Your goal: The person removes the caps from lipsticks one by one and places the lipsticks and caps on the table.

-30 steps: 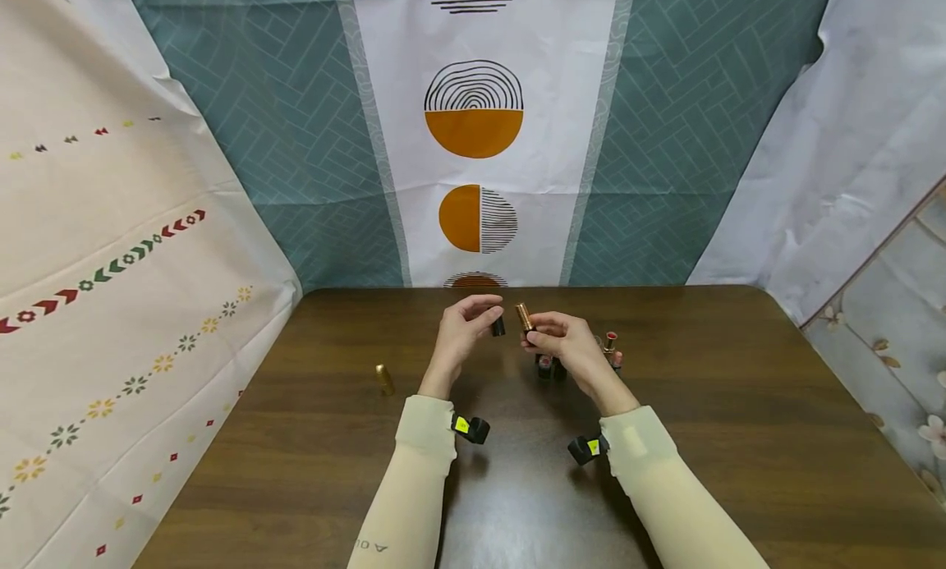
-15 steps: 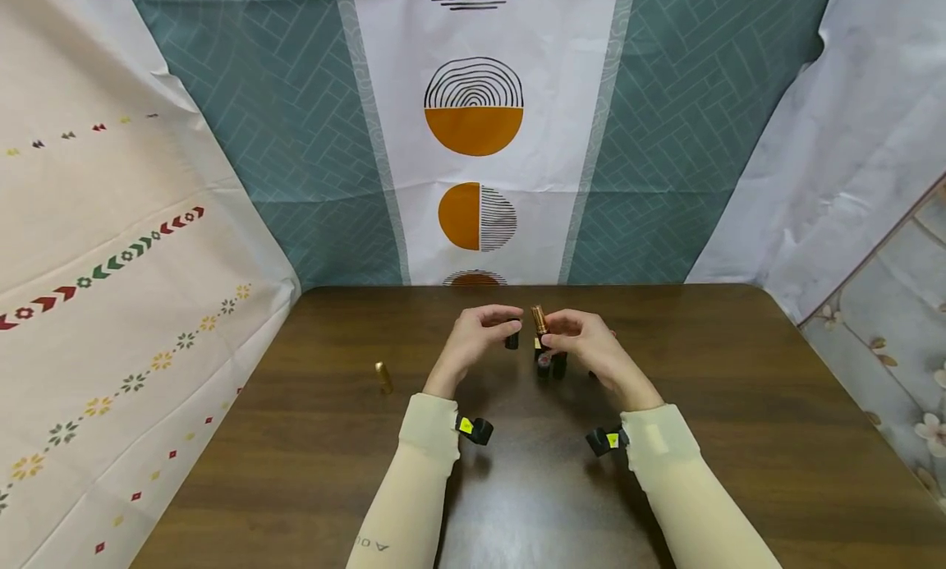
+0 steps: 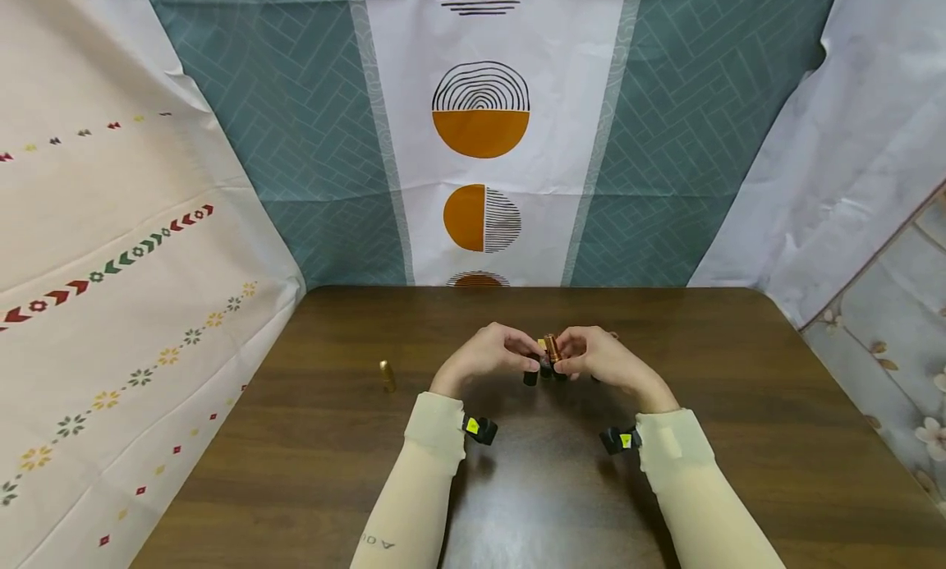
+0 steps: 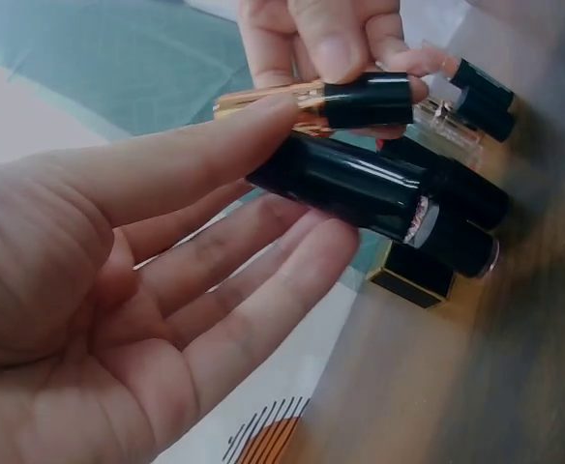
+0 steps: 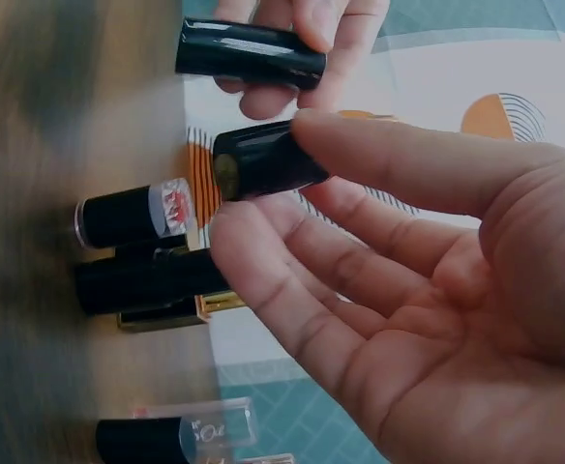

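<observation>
My left hand (image 3: 491,355) pinches a glossy black lipstick cap (image 4: 341,188) between thumb and fingers. In my right hand (image 3: 602,358) is a lipstick tube with a black base (image 5: 263,159) and a gold upper part (image 3: 553,347). The two pieces are close together but apart, low over the table. In the left wrist view the tube lies just beyond the cap. Behind the hands stand several other lipsticks, among them a black one with a clear patterned section (image 5: 118,217) and a plain black one (image 5: 147,282); the hands partly hide them in the head view.
A gold lipstick tube (image 3: 388,376) stands alone on the brown wooden table (image 3: 296,470), left of the hands. Among the grouped lipsticks is a black gold-edged square piece (image 4: 413,275). Further right stands a black-based clear tube (image 5: 147,440). Patterned cloth (image 3: 480,27) hangs behind the table.
Both hands have moved right and lower toward the table, the left one further, so the black cap and the lipstick tube are closer together. Each hand still holds the same piece.
</observation>
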`<state>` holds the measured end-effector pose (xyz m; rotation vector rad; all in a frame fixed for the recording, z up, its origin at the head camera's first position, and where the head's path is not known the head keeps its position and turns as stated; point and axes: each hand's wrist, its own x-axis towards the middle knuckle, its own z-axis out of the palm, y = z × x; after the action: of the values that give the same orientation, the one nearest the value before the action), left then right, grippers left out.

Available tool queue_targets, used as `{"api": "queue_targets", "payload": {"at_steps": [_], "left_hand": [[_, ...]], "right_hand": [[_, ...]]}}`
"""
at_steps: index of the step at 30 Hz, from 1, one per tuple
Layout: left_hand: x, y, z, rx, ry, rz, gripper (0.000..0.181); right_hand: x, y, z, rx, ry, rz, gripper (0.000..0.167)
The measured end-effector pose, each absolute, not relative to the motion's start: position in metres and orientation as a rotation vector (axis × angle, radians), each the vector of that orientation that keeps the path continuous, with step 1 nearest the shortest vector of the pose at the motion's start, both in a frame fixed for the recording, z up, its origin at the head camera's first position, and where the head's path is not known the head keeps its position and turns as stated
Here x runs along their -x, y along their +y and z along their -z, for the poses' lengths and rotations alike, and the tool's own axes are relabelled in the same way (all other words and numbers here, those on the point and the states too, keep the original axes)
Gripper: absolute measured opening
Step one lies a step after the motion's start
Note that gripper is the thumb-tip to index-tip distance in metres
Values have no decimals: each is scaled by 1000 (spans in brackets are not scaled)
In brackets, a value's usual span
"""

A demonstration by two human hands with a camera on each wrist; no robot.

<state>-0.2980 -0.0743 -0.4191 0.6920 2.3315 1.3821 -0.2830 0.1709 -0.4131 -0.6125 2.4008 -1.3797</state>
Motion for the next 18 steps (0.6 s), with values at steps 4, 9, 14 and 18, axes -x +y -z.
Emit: {"api": "queue_targets", "payload": {"at_steps": [4,9,14,18], "left_hand": [[297,-73,421,-661,2298,-1358,22],[296,-70,424,-644,2298,-1313,24],[298,-65,429,-716,2324,-1180,25],[299,-63,434,-753,2306,-1127,25]], "right_hand": [[283,172,416,623,2411,1295,23],[281,171,416,639,2480,1139,29],[278,168,419,667,2548,997,24],[275,165,422,676,2591,921,23]]}}
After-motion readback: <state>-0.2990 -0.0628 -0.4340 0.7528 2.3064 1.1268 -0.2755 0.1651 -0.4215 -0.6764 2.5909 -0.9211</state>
